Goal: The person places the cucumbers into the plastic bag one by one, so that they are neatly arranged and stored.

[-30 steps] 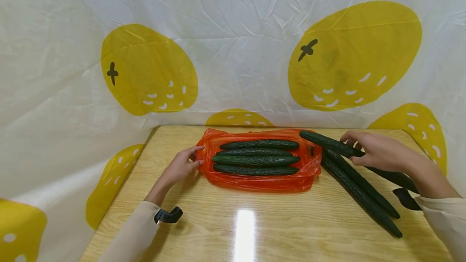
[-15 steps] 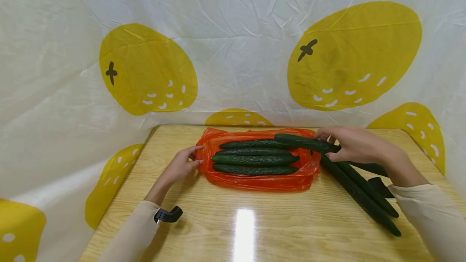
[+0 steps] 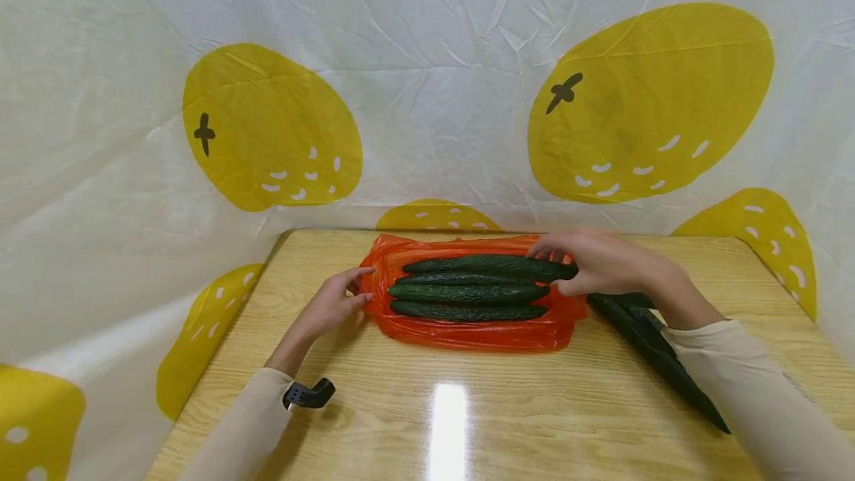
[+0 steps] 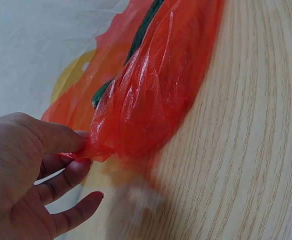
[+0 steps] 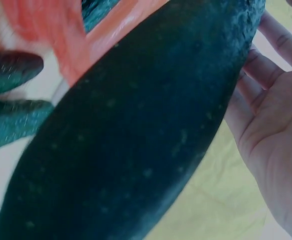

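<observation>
A red plastic bag point(image 3: 467, 336) lies spread on the table, with several dark green cucumbers point(image 3: 467, 293) side by side on or in it. My left hand point(image 3: 332, 308) pinches the bag's left edge between thumb and fingers; the left wrist view shows the gathered red film point(image 4: 135, 115) there. Over the bag's right end, my right hand point(image 3: 604, 264) grips another long cucumber point(image 3: 524, 266) from above. Its front part lies over the rear cucumber in the bag. In the right wrist view this cucumber point(image 5: 130, 115) fills the middle, the fingers along its far side.
Loose cucumbers point(image 3: 661, 355) lie slanting on the table right of the bag, partly hidden by the right forearm. A white sheet with yellow fruit print point(image 3: 441, 132) hangs behind and at the sides. Black wrist gear point(image 3: 309, 394) sits on the left wrist.
My right hand has moved left with the cucumber, from beyond the bag's right end to over the bag, and the cucumber has come down among the others. The left hand stays put.
</observation>
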Action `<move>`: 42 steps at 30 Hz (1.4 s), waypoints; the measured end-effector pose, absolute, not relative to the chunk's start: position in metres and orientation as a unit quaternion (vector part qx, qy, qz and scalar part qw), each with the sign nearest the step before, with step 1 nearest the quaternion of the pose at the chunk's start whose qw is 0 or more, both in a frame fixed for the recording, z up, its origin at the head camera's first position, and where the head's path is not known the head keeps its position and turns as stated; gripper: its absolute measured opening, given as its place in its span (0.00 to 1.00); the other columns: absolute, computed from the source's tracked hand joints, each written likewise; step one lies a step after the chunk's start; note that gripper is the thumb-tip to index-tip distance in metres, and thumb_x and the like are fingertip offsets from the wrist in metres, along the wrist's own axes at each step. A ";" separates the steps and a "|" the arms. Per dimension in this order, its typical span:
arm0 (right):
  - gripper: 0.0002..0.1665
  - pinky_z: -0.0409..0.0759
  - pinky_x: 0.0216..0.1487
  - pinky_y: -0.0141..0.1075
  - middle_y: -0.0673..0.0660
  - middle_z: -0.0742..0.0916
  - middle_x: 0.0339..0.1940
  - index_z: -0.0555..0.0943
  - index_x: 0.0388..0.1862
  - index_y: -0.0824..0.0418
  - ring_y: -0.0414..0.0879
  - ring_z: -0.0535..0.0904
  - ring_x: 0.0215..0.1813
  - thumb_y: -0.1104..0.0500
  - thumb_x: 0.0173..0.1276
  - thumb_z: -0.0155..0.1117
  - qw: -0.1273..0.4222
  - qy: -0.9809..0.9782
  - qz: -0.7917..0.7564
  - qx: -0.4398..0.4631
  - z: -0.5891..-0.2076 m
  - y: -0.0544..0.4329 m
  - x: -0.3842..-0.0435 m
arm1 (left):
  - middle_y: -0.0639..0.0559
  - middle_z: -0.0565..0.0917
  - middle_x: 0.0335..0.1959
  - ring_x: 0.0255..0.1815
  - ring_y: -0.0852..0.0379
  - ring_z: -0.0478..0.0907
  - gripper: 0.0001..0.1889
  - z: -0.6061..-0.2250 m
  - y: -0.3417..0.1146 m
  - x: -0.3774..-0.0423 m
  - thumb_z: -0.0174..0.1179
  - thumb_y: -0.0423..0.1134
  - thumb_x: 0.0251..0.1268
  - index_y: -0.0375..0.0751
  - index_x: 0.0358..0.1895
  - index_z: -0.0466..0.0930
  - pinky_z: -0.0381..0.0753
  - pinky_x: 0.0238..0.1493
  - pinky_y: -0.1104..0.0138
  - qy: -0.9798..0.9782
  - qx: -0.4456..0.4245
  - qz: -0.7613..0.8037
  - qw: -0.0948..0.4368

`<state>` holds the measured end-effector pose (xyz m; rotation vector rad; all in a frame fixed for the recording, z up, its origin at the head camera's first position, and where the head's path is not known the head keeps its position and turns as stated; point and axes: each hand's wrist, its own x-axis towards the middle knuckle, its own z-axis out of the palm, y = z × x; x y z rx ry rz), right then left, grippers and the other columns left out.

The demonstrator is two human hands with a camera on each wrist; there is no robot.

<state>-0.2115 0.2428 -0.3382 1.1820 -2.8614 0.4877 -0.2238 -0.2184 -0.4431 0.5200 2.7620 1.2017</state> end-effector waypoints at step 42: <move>0.28 0.78 0.57 0.43 0.47 0.84 0.54 0.78 0.66 0.50 0.43 0.80 0.54 0.54 0.68 0.72 -0.108 -0.873 0.143 0.453 -0.367 0.128 -0.256 | 0.47 0.84 0.39 0.41 0.52 0.78 0.27 -0.445 -0.217 -0.226 0.64 0.32 0.69 0.37 0.71 0.73 0.77 0.37 0.66 0.909 0.173 0.378 0.038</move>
